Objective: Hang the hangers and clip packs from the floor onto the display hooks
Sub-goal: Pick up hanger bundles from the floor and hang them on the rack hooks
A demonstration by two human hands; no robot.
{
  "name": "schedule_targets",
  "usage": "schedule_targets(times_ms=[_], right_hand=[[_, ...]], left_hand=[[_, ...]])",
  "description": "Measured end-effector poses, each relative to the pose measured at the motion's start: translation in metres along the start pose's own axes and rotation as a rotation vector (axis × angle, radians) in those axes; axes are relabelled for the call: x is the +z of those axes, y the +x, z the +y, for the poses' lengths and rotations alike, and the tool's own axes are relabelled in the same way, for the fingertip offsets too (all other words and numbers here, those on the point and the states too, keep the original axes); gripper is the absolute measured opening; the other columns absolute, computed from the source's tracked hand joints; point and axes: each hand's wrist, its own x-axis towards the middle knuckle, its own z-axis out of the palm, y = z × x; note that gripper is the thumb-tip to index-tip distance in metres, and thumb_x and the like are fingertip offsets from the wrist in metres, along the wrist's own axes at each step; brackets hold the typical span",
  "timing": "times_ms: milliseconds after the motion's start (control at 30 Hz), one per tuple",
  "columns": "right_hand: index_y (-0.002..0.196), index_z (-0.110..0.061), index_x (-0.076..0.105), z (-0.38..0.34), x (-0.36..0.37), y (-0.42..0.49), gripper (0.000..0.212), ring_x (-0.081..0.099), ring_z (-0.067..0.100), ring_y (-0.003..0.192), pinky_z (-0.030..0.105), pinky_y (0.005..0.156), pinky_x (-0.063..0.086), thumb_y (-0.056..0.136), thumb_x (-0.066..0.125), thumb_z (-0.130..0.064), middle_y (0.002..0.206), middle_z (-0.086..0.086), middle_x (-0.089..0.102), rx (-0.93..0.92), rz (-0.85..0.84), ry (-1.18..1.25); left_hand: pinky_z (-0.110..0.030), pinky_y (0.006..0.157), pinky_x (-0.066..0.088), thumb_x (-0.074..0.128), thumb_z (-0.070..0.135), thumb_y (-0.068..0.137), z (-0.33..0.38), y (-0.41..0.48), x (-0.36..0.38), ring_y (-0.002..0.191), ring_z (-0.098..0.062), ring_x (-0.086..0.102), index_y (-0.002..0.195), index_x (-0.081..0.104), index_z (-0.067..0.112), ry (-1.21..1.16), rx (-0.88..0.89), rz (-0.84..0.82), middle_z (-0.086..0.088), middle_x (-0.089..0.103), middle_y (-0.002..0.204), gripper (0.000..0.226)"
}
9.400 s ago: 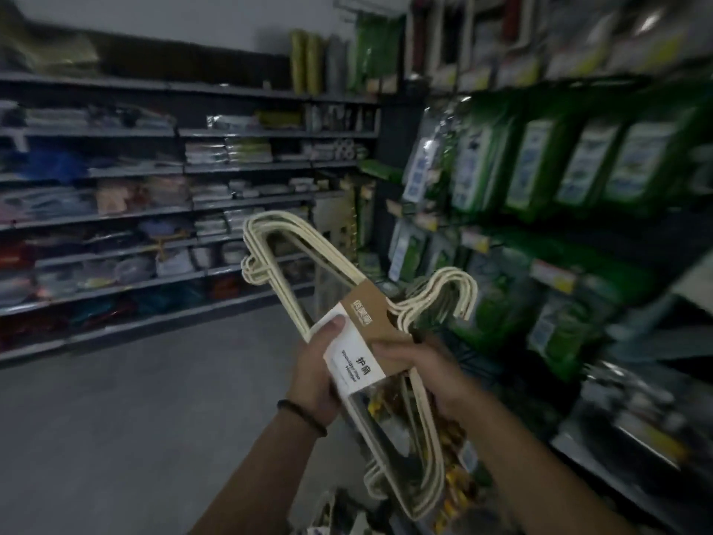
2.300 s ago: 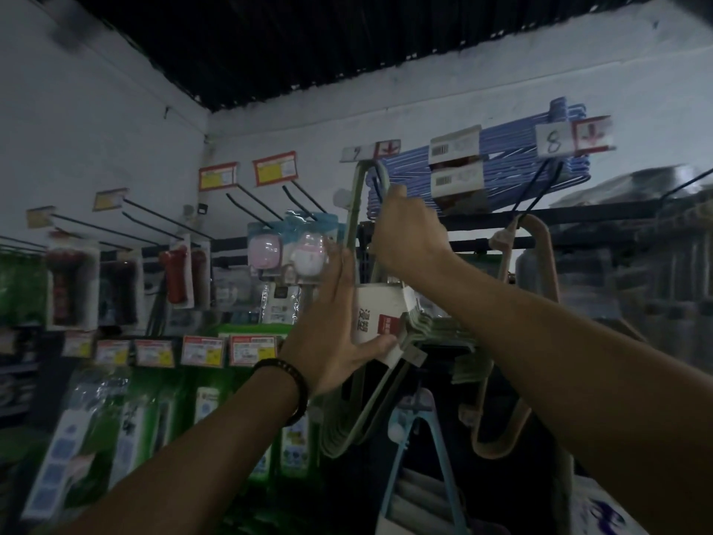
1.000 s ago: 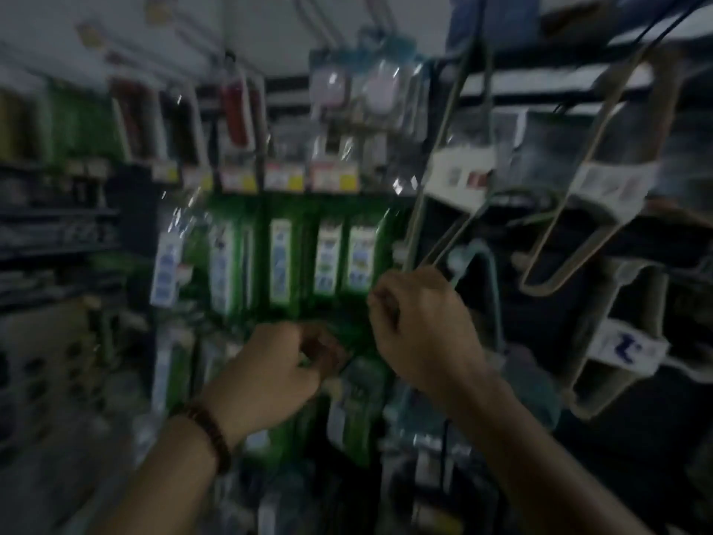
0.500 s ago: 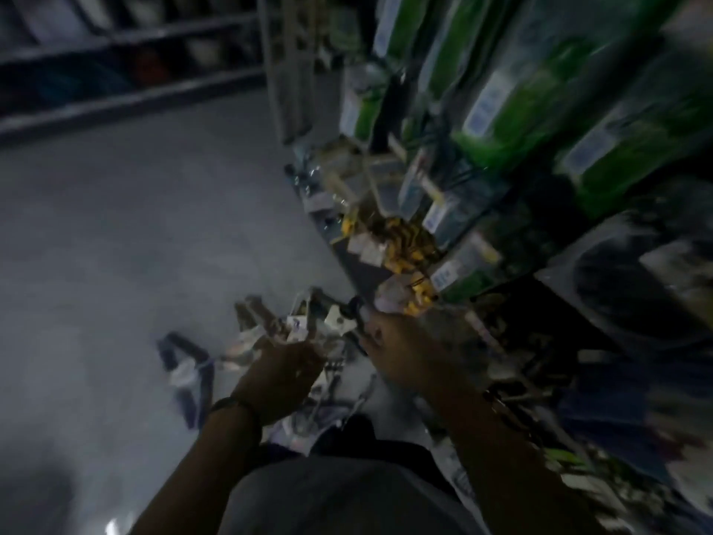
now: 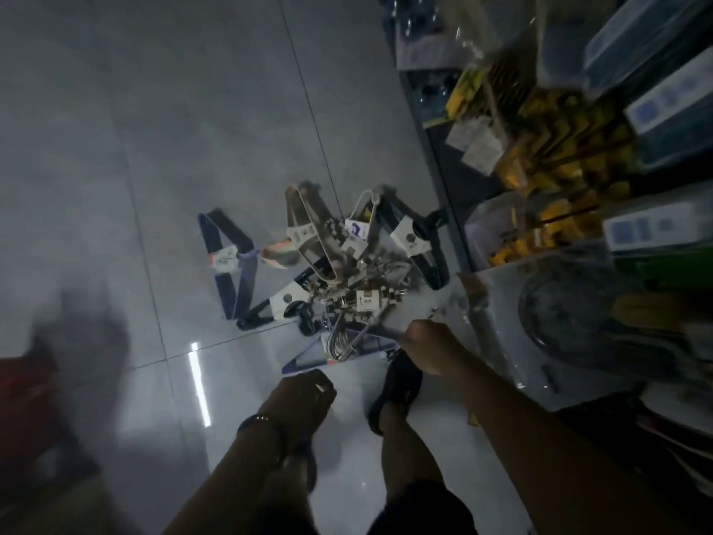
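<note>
Grey tiled floor [image 5: 193, 148] — one hanger heap [image 5: 339, 272], two hands' fingers curled, grip unclear — left [image 5: 304, 391], right [image 5: 432, 345].

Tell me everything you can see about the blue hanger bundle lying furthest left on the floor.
The blue hanger bundle is a stack of dark blue triangular hangers, plastic by the look, held together by a white paper band with an orange edge. It lies flat on the grey tiled floor at the left edge of the pile, its lower corner meeting a black hanger pack. Neither hand touches it. The print on the band is unreadable.
</note>
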Motion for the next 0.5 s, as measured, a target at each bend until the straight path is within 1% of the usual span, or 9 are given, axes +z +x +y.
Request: schedule_targets(times_ms=[67,133,200,233,267,300,367,467,500], right_hand=[[0.096,-0.01,0.068,0.011,0.021,0.046,0.027,0.059,0.02,0.076,0.031,0.064,0.043,0.105,0.055,-0.032,0.089,0.007,0.068,0.051,-0.026,0.024],[0.114,-0.004,0.07,0.025,0.05,0.096,0.026,0.059,0.022,0.084,0.028,0.073,0.044,0.104,0.057,-0.024,0.107,0.013,0.072,0.093,-0.051,0.055],[0.123,-0.008,0.068,0.04,0.089,0.149,0.028,0.062,0.02,0.081,0.031,0.069,0.049,0.101,0.057,-0.02,0.11,0.012,0.074,0.144,-0.077,0.117],[0.124,-0.011,0.067,0.047,0.111,0.176,0.028,0.065,0.018,0.078,0.034,0.066,0.055,0.098,0.059,-0.021,0.106,0.01,0.075,0.179,-0.084,0.168],[0.121,-0.014,0.068,0.056,0.134,0.204,0.027,0.068,0.018,0.078,0.038,0.07,0.062,0.096,0.063,-0.024,0.101,0.008,0.075,0.225,-0.089,0.226],[0.118,-0.014,0.068,0.062,0.153,0.232,0.027,0.07,0.02,0.082,0.041,0.077,0.064,0.094,0.067,-0.027,0.099,0.007,0.074,0.269,-0.094,0.281],[0.119,-0.008,0.068,0.074,0.193,0.286,0.033,0.068,0.022,0.09,0.043,0.088,0.062,0.094,0.069,-0.029,0.099,0.005,0.069,0.314,-0.085,0.385],[0.125,-0.008,0.061,0.083,0.248,0.347,0.04,0.068,0.026,0.104,0.043,0.094,0.059,0.096,0.069,-0.035,0.115,0.009,0.069,0.393,-0.088,0.637],[0.126,-0.011,0.058,0.083,0.265,0.361,0.041,0.068,0.026,0.105,0.041,0.089,0.06,0.096,0.069,-0.037,0.119,0.012,0.068,0.413,-0.097,0.702]], left_hand=[[-0.035,0.099,0.053,0.057,0.036,0.103,-0.01,0.054,0.016,0.116,-0.027,0.068,0.125,0.071,0.017,-0.015,0.001,-0.048,-0.005,0.073,0.121,0.032],[-0.033,0.101,0.05,0.056,0.033,0.104,-0.026,0.118,0.042,0.121,-0.027,0.065,0.13,0.068,0.016,-0.026,0.012,-0.101,-0.007,0.071,0.129,0.033],[-0.033,0.106,0.047,0.054,0.035,0.106,-0.042,0.183,0.067,0.126,-0.025,0.062,0.132,0.067,0.019,0.0,0.03,-0.161,-0.004,0.067,0.136,0.033],[-0.035,0.109,0.046,0.054,0.035,0.106,-0.053,0.219,0.079,0.128,-0.025,0.061,0.133,0.066,0.018,0.027,0.035,-0.178,-0.004,0.066,0.139,0.034],[-0.038,0.11,0.046,0.055,0.033,0.106,-0.064,0.256,0.09,0.128,-0.027,0.061,0.135,0.064,0.015,0.008,0.02,-0.183,-0.006,0.066,0.139,0.035],[-0.042,0.109,0.048,0.056,0.032,0.105,-0.076,0.291,0.102,0.126,-0.029,0.063,0.135,0.063,0.012,-0.02,-0.014,-0.19,-0.009,0.067,0.137,0.037],[-0.045,0.106,0.051,0.058,0.031,0.103,-0.101,0.351,0.126,0.121,-0.033,0.065,0.136,0.06,0.007,-0.046,-0.052,-0.182,-0.014,0.067,0.134,0.04],[-0.046,0.104,0.053,0.059,0.025,0.102,-0.128,0.408,0.162,0.123,-0.032,0.062,0.144,0.054,0.013,-0.001,0.067,-0.163,-0.013,0.064,0.137,0.044],[-0.045,0.102,0.054,0.058,0.022,0.102,-0.132,0.417,0.169,0.123,-0.03,0.062,0.146,0.052,0.017,-0.001,0.116,-0.131,-0.011,0.063,0.138,0.045]])
